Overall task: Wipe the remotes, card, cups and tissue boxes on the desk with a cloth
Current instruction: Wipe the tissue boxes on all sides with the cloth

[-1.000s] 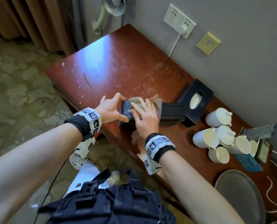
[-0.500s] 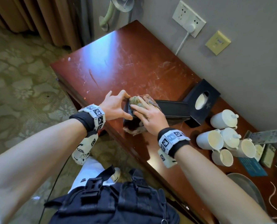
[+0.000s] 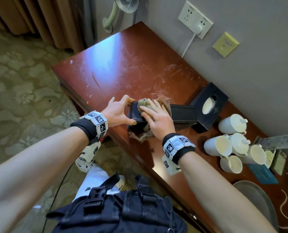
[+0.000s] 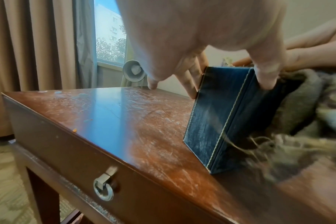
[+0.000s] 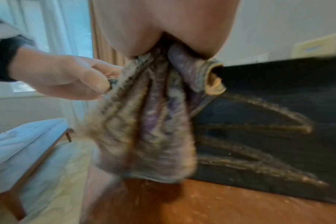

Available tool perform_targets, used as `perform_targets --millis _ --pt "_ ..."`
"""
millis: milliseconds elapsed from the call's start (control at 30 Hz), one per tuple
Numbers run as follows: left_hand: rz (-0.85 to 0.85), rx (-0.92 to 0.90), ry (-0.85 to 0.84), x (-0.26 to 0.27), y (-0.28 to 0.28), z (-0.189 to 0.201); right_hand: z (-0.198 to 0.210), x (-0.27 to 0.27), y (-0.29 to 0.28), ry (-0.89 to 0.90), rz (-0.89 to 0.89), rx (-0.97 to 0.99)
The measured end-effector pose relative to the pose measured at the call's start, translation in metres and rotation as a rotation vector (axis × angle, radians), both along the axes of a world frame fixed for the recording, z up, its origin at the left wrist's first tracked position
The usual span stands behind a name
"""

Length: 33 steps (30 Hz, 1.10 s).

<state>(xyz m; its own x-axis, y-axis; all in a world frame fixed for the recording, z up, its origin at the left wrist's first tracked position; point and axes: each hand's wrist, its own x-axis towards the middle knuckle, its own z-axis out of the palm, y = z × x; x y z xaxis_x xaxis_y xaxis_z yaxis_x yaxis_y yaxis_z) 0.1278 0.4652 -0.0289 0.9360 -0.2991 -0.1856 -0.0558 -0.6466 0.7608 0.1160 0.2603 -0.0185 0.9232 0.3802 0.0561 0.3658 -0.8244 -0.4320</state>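
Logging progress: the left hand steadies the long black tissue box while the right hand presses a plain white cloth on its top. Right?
Not quite. The cloth under the right hand is patterned, green and brown, not plain white; the head view shows it. The left hand does steady the long black tissue box.

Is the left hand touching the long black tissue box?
Touching. The left wrist view shows the left hand with its thumb on the near face of the tissue box and fingers behind its far edge.

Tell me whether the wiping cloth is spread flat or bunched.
Bunched: the cloth hangs in folds under the right hand, draped over the long tissue box.
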Motion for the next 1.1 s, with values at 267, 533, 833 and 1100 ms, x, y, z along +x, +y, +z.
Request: perform_targets --millis 267,533,833,1100 --pt "-0.085 0.02 -0.056 0.003 0.003 0.0 -0.005 -0.013 0.02 0.033 0.035 0.062" --pt "-0.067 0.035 -0.041 0.005 0.004 -0.004 -0.003 -0.005 -0.065 0.02 -0.155 0.063" --pt "-0.053 0.049 -0.024 0.005 0.0 -0.003 -0.006 -0.002 -0.077 -0.036 -0.531 0.077" --pt "-0.07 0.058 -0.028 0.006 0.003 -0.005 -0.011 -0.01 -0.028 -0.134 -0.222 0.012"
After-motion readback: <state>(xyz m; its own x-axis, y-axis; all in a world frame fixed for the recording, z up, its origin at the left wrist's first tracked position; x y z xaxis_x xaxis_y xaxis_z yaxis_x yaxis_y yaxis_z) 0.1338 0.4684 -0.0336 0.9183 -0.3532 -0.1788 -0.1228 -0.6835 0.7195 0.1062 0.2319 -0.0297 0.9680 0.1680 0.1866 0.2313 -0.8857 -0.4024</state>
